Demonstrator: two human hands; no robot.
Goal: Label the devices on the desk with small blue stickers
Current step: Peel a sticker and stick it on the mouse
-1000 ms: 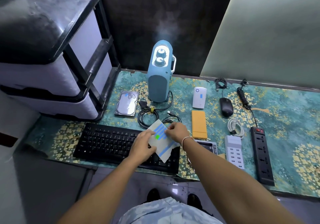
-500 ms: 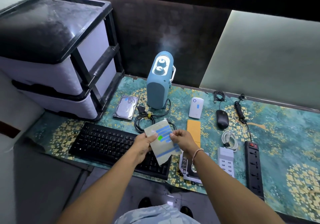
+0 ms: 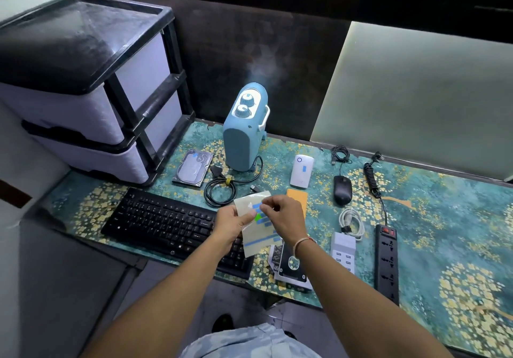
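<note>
My left hand (image 3: 232, 223) holds a pale sticker sheet (image 3: 256, 244) with several blue strips and one green patch, above the right end of the black keyboard (image 3: 163, 221). My right hand (image 3: 286, 216) pinches a blue sticker at the sheet's top edge. A blue sticker sits on the hard drive (image 3: 193, 168) and another on the white router (image 3: 301, 171). The blue humidifier (image 3: 244, 133), black mouse (image 3: 342, 190), orange power bank (image 3: 298, 198), white USB charger (image 3: 343, 251) and black power strip (image 3: 386, 263) lie around them.
A black-framed drawer unit (image 3: 91, 85) stands at the desk's left back. A coiled black cable (image 3: 220, 191) lies in front of the humidifier, a white cable (image 3: 352, 221) beside the charger. A boxed device (image 3: 293, 267) rests at the front edge under my right wrist.
The view has tilted upward, and both hands with the sheet have lifted off the keyboard. My right fingers have moved to the sheet's top and taken hold of a blue sticker.
</note>
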